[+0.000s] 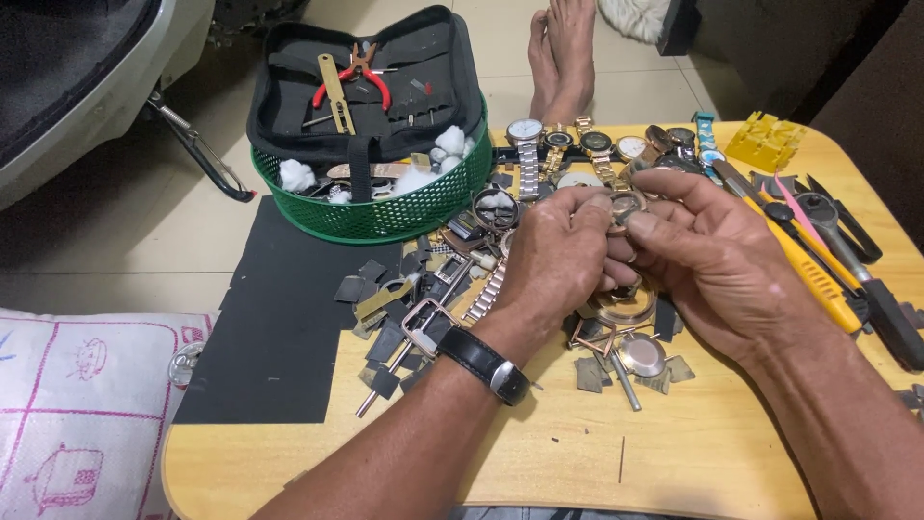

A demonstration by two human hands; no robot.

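Note:
My left hand [556,252] and my right hand [707,246] meet over the middle of a low wooden table [539,453]. Together they pinch a small round watch case [625,205] between fingers and thumbs. A black strap sits on my left wrist [484,364]. Under the hands lie loose watch cases, a round case back [642,354], a metal bracelet piece [486,292] and dark scraps.
A green mesh basket [385,207] holds a black tool pouch with red pliers [356,72]. Several wristwatches [525,144] line the far edge. Yellow-handled and black tools [818,274] lie at right. A black mat [269,327] covers the left. Someone's bare feet [563,53] rest beyond.

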